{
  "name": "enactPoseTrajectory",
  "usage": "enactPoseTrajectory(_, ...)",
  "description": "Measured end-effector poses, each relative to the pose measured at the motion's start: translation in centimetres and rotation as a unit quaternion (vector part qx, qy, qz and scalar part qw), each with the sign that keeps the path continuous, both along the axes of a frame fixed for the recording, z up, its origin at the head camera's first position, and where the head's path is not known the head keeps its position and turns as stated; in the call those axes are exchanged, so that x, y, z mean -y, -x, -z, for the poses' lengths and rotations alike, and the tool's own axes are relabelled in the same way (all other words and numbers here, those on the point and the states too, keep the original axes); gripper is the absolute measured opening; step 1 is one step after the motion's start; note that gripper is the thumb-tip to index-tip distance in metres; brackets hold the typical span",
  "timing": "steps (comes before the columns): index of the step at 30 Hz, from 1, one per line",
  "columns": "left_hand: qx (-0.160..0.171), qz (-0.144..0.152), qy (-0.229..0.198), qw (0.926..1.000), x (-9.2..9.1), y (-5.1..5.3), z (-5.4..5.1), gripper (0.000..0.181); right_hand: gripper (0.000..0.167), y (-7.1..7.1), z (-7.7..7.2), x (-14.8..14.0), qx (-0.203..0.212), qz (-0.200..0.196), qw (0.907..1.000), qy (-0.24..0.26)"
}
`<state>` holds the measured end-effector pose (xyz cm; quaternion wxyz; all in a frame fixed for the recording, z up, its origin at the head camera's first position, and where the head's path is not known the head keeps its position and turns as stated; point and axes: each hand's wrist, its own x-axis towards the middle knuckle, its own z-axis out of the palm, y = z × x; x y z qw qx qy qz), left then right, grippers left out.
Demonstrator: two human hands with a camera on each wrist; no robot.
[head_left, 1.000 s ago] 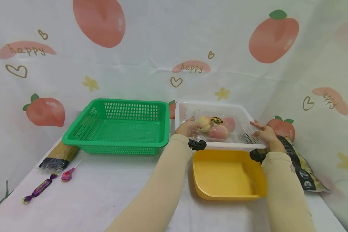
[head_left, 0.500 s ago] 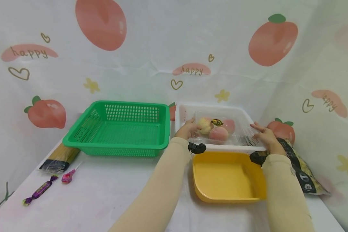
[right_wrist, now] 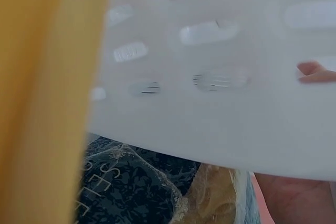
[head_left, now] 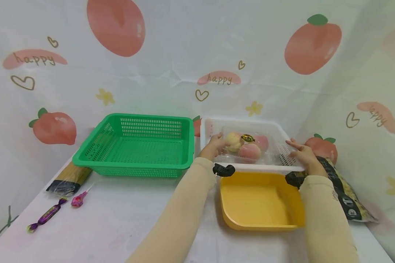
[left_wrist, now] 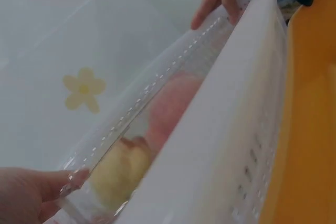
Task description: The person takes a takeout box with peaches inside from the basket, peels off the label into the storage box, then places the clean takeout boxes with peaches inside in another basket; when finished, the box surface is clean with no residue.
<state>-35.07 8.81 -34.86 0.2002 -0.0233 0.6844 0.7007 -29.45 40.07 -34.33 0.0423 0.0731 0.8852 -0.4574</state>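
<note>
The yellow basin [head_left: 255, 204] stands in front of the white basket [head_left: 256, 168]. The right hand [head_left: 304, 157], fingers spread, rests on the basket's right rim. Inside the basket, the left hand [head_left: 214, 147] pinches the left edge of the clear peach pack [head_left: 248, 138].

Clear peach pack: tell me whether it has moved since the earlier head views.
No. In the head view, the clear peach pack shows no visible shift either way against the printed yellow flower behind it.
</note>
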Motion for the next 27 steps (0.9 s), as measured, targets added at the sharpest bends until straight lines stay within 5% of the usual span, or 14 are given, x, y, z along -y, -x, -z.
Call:
enactPoseTrajectory(12,-0.036,-0.082,-0.035,0.9954,-0.1,-0.8,-0.3,0.061,0.065,0.0,-0.2,0.1,0.002,0.0,1.0,-0.004)
enactPoseTrajectory(21,-0.037,-0.102,-0.053,0.9927,-0.2,-1.5,-0.7,0.061,0.065,-0.1,-0.4,0.2,0.002,-0.009,1.0,0.001)
enactPoseTrajectory(27,-0.044,-0.088,-0.067,0.9929,0.2,-2.1,-1.7,0.062,0.066,-0.1,-0.2,0.1,0.004,-0.005,0.9999,-0.012)
